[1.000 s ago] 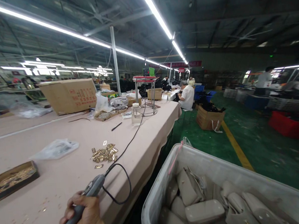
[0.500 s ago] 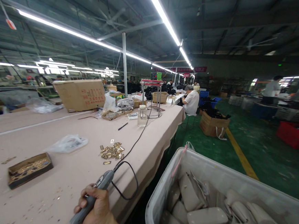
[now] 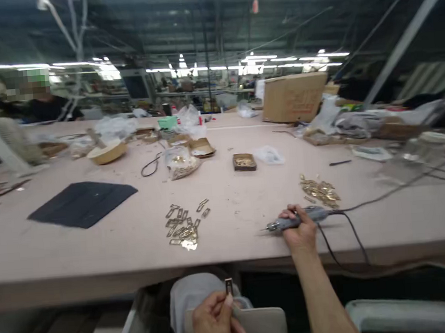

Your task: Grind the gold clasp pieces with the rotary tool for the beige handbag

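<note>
My right hand (image 3: 300, 229) is wrapped round a grey electric screwdriver (image 3: 314, 213), held low over the table (image 3: 244, 242) with its bit pointing left. My left hand (image 3: 214, 323) pinches a small rectangular metal plate (image 3: 229, 286) upright between thumb and fingers, at my lap. Beside and under that hand lies a beige bag piece (image 3: 264, 325); whether the fingers also grip it I cannot tell. A loose pile of metal frame plates (image 3: 181, 226) lies on the table ahead of my left hand. Past the screwdriver sits a heap of gold-coloured metal pieces (image 3: 320, 189).
A black cord (image 3: 379, 198) runs right from the screwdriver. Further back are a small box of parts (image 3: 244, 162), a bag of parts (image 3: 182, 164), a dark sheet (image 3: 82, 203) and a carton (image 3: 294, 98). Bins stand at lower left and lower right (image 3: 414, 308).
The view has swung left from the aisle and right-hand bin to face the table. My left hand with the metal plate has come into view; my right hand still holds the screwdriver.
</note>
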`<state>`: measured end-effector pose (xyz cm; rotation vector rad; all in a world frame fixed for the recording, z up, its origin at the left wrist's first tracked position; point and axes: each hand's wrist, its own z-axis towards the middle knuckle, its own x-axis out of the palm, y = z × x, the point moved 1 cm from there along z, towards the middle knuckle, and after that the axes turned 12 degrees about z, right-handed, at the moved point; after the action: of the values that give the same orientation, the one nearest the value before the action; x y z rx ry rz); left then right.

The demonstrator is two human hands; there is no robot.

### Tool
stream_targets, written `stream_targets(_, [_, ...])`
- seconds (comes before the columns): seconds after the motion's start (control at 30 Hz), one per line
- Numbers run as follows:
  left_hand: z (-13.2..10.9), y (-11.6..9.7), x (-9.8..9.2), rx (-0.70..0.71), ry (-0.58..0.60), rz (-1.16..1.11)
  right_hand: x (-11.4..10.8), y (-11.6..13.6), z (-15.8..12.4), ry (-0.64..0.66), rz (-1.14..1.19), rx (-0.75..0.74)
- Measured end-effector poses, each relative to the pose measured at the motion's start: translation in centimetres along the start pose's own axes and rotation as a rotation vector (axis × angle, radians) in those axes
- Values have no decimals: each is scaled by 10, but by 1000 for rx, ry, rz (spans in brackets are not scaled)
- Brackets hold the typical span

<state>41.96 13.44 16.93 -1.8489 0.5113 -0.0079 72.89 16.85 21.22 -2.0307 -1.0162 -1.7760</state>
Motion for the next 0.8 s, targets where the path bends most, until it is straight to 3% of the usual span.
stream_targets(0.07, [8, 9, 1, -5, -30, -39, -4, -13, 18, 20, 1, 40])
stream_targets(0.2, [11, 8, 11, 8, -21, -91, 8, -36, 36, 48, -61, 34])
stream_targets(0.4, [8, 10, 5, 23, -19, -120, 9, -67, 58, 44, -142, 4])
stream_targets(0.8, [13, 11, 9, 0, 32, -156, 3, -75, 69, 52, -147, -42])
